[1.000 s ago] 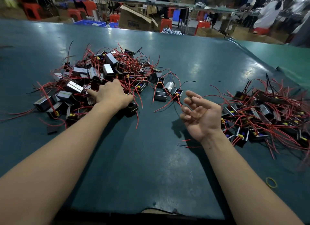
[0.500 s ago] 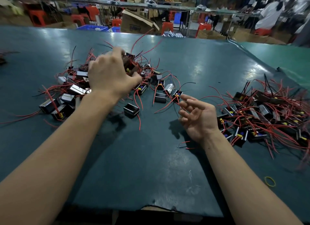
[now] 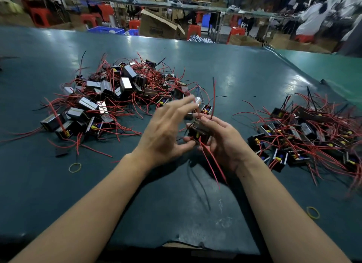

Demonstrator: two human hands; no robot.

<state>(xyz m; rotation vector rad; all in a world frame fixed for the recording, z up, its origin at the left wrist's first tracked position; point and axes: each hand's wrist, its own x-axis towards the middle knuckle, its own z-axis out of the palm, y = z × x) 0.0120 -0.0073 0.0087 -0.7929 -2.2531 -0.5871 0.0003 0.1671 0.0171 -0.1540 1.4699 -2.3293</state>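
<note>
My right hand (image 3: pixel 227 145) grips a few small black boxes with red wires (image 3: pixel 198 132) just above the green table (image 3: pixel 156 213), and their wires hang down past my wrist. My left hand (image 3: pixel 166 133) is right beside it, blurred, its fingers stretched out over the boxes and its thumb touching their lower edge. A large heap of the same wired boxes (image 3: pixel 117 98) lies to the left behind my hands. A second heap (image 3: pixel 313 137) lies to the right.
A yellow rubber band (image 3: pixel 75 167) lies left of my left forearm and another one (image 3: pixel 313 212) at the right. The table's far edge borders a workshop with an open cardboard box (image 3: pixel 156 25), red stools and people.
My left hand lifted a handful of boxes from the left heap and carried them right to my right hand. My right hand, open before, now curls round them.
</note>
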